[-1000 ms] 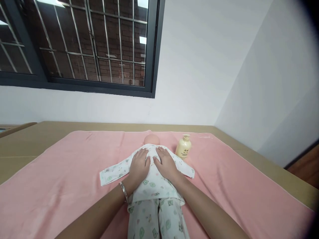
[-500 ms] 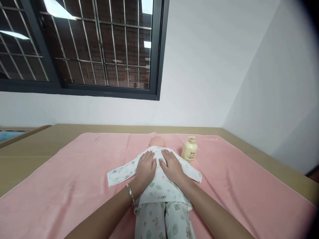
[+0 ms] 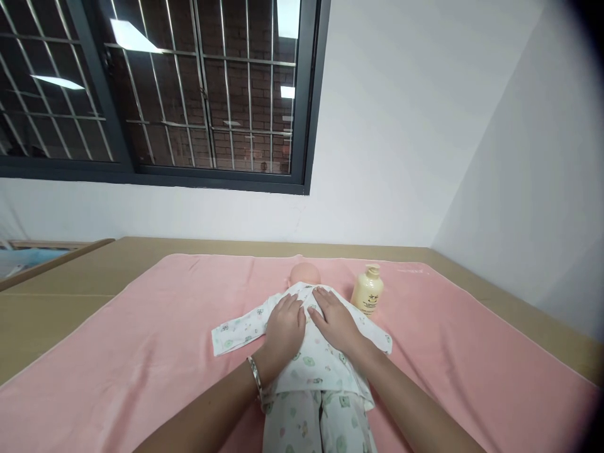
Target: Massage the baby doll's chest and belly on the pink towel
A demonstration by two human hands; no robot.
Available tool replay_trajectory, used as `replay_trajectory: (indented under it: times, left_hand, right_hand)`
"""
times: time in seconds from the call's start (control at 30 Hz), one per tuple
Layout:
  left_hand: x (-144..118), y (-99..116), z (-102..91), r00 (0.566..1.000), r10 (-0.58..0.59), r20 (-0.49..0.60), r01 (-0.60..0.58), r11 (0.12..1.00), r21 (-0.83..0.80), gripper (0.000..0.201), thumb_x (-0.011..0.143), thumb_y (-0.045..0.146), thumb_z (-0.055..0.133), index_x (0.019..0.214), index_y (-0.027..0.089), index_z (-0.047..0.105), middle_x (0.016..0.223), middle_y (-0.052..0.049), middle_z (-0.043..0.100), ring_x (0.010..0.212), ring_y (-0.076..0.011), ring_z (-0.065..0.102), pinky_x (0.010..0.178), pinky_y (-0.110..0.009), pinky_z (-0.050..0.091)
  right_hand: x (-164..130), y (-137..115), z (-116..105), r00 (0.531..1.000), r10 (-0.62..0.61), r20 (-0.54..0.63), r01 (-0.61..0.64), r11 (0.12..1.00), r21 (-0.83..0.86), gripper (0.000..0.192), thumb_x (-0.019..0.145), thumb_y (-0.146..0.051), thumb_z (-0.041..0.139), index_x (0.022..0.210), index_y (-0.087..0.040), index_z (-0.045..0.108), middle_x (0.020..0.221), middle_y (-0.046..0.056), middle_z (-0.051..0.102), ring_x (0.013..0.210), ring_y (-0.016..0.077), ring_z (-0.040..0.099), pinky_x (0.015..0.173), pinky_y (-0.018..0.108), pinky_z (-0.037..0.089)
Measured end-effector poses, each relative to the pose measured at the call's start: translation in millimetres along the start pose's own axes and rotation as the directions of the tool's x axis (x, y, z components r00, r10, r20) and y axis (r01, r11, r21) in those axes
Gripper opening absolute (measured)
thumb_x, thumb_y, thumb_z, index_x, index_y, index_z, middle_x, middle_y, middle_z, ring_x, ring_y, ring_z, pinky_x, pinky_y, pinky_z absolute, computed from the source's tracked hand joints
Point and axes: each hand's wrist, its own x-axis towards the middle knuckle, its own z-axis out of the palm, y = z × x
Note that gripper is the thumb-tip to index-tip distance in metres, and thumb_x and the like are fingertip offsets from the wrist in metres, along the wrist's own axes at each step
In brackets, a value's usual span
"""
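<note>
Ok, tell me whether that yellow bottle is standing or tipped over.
Standing. The bottle sits upright on the pink towel, pump cap on top, beside the doll.

we have one head-worn view, looking forward and down, close over the baby doll (image 3: 306, 352) toward the window (image 3: 155, 94).

A doll (image 3: 309, 352) in printed pyjamas lies on a pink towel (image 3: 141, 340) over a tan worktop (image 3: 56, 296), head away from the camera. The left hand (image 3: 284, 327) and right hand (image 3: 337, 321) rest flat, side by side, on its back. A cream bottle (image 3: 367, 291) stands just beside its right sleeve. A barred window (image 3: 155, 94) is above.
</note>
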Motion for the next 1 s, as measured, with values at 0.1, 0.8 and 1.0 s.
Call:
replay_trajectory:
  times: [0.1,0.8,1.0]
  left_hand:
    - [2,-2,2.0,0.997,-0.056,0.044,0.058,0.998,-0.038,0.034,0.094,0.021,0.039,0.119,0.018,0.061,0.127,-0.009,0.063,0.124,-0.025,0.054,0.107,-0.047,0.042]
    - [10,-3,4.9,0.998,0.016,0.054,-0.02,0.997,0.069,0.033,0.094,0.025,0.04,0.116,0.015,0.062,0.124,-0.013,0.064,0.121,-0.0267,0.056,0.106,-0.047,0.041]
    - [11,4,-2.7,0.996,0.021,0.087,-0.031,0.992,0.12,0.031,0.091,0.018,0.041,0.108,0.014,0.066,0.119,-0.013,0.067,0.117,-0.0258,0.06,0.103,-0.044,0.046]
  right_hand:
    - [-1,-14,-1,0.997,0.078,-0.011,-0.078,0.996,-0.042,0.049,0.095,-0.034,0.042,0.137,-0.009,0.05,0.14,0.016,0.05,0.134,0.0277,0.042,0.113,0.044,0.028]
    - [8,1,1,0.992,0.123,0.007,-0.123,0.989,0.081,0.046,0.097,-0.033,0.036,0.136,-0.013,0.05,0.143,0.012,0.047,0.136,0.0229,0.039,0.113,0.042,0.028]
    - [4,-11,3,0.988,0.153,0.006,-0.153,0.988,-0.008,0.049,0.098,-0.029,0.03,0.139,-0.008,0.046,0.143,0.015,0.047,0.136,0.0247,0.038,0.115,0.044,0.025]
